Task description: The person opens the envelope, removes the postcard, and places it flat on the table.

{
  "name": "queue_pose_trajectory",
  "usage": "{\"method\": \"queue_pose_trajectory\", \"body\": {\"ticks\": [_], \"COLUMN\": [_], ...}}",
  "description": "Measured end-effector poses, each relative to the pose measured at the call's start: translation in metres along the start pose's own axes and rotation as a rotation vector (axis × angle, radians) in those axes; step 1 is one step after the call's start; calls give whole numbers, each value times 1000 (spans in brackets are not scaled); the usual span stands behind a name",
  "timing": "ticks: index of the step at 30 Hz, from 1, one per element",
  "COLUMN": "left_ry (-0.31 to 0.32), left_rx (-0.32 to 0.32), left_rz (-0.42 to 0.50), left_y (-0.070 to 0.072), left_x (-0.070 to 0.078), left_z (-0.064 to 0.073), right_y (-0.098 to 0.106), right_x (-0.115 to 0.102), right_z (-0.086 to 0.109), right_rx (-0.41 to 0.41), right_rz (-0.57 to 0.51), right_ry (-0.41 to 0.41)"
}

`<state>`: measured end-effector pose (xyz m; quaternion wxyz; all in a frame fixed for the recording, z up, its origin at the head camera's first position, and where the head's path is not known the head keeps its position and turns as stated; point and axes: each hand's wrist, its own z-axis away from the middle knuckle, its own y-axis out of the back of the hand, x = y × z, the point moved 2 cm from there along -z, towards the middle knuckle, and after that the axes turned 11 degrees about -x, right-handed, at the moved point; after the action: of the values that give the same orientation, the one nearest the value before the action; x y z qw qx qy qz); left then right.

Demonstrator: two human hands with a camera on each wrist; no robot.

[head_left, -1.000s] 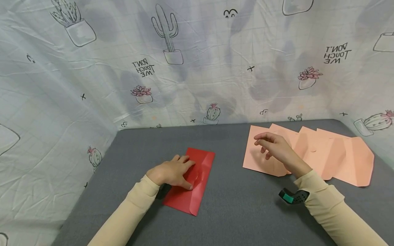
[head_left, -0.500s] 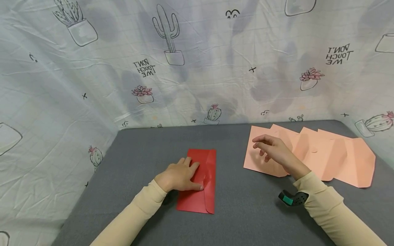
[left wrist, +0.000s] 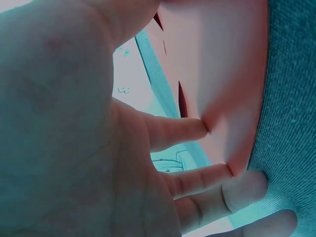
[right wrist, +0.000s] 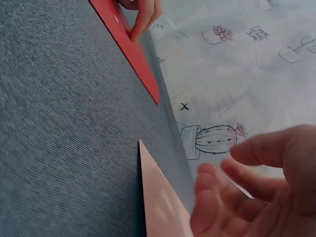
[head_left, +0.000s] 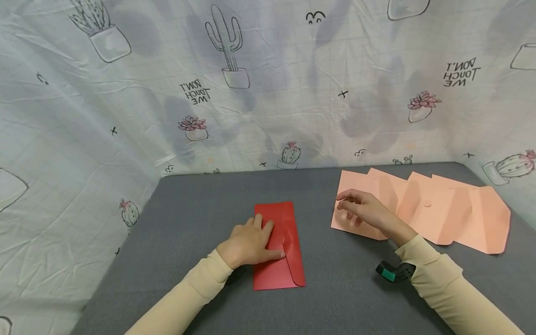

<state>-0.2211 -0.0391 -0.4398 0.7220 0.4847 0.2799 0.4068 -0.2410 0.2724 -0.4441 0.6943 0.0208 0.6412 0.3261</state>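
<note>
A red envelope (head_left: 274, 278) lies flat on the grey table, its flap along the right side. My left hand (head_left: 247, 243) rests on it with fingers and thumb spread, the fingertips touching the paper. In the left wrist view, fingertips meet the surface of the envelope (left wrist: 224, 64) near its edge. My right hand (head_left: 368, 211) hovers with loosely bent fingers above the leftmost of several overlapping pink envelopes (head_left: 427, 211). Nothing is in its grasp. From the right wrist view, the hand (right wrist: 252, 192) is apart from the pink envelope (right wrist: 160, 210) beneath it.
The grey tabletop (head_left: 201, 200) extends around both groups of envelopes. A strip of it separates the red envelope from the pink row. Behind and at the sides hangs a white cloth (head_left: 268, 107) printed with cacti.
Under my left hand the red envelope has slid right and turned from a slant to nearly straight. My right hand has shifted slightly left and down. The pink envelopes stay put.
</note>
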Motion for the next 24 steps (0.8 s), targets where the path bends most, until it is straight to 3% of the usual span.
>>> {"method": "queue_pose_trajectory", "body": {"ticks": [5,10,14,21,24], "left_ry": [-3,-6,-3,-8,-5], "left_rx": [9,4,-1,-13,-18], "left_rz": [0,10,17,27,29], "left_y": [-1,-2,-1,-2,-2], "left_x": [-1,-1,-2,-1,-1], "left_z": [-2,-3,-4,-3,-3], "right_y": [-11,-26,-40,-70,-79], "right_x": [2,-1,-11,-21,-19], "right_z": [-3,-7,-6,2,1], "right_rx": [-75,-82,-65,-153,-142], "right_rz": [-17,17,104,213,277], "right_ry": [24,77,112,152,163]}}
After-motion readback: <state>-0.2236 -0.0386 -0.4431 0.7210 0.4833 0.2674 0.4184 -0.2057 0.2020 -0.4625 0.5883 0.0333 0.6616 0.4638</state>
